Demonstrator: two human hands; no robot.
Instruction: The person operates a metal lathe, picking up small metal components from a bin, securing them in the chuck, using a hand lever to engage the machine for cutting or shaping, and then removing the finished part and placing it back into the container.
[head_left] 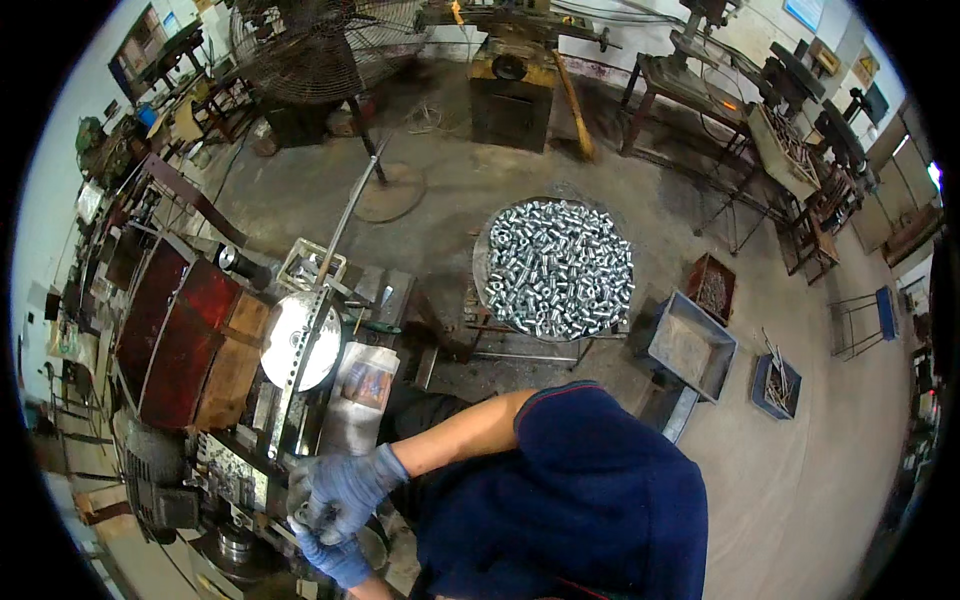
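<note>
My right hand [345, 493], in a blue-grey work glove, comes in along a bare forearm and is curled closed at the near end of the machine. Just below it, my left hand [338, 558], gloved alike, is closed with its fingertips close to the right hand's. Between them is something small and greyish that I cannot make out. Beyond the hands, a long perforated metal bar [300, 365] slants up over a shiny round metal disc [300, 340]. A printed sheet [362, 388] lies beside the disc.
A round tray [482, 262] heaped with short metal sleeves [560, 268] stands to the right. Farther right are a grey bin [692, 345], a rusty bin [713, 288] and a small box of rods [776, 385]. A red curved guard [180, 340] flanks the machine; a caged fan [320, 45] stands behind.
</note>
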